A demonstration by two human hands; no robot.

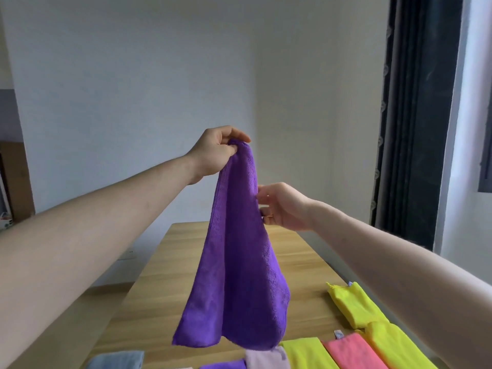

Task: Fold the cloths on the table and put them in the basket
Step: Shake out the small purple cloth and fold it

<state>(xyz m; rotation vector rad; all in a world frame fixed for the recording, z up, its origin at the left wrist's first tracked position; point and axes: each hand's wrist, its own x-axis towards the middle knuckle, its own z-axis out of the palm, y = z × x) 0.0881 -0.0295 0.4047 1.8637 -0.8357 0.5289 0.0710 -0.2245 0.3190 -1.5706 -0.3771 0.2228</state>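
A purple cloth (239, 262) hangs in the air above the wooden table (159, 302). My left hand (215, 153) pinches its top corner, held high. My right hand (285, 206) touches the cloth's right edge partway down, fingers curled against it. More cloths lie along the near edge of the table: yellow (354, 304), pink (351, 352), another yellow (306, 352), lilac (263, 358), a second purple one (223, 365) and light blue (117, 360). No basket is in view.
A dark curtain (415, 115) hangs at the right beside a window. A white wall stands behind the table. A brown cabinet (16, 182) is at the far left. Floor shows to the left of the table.
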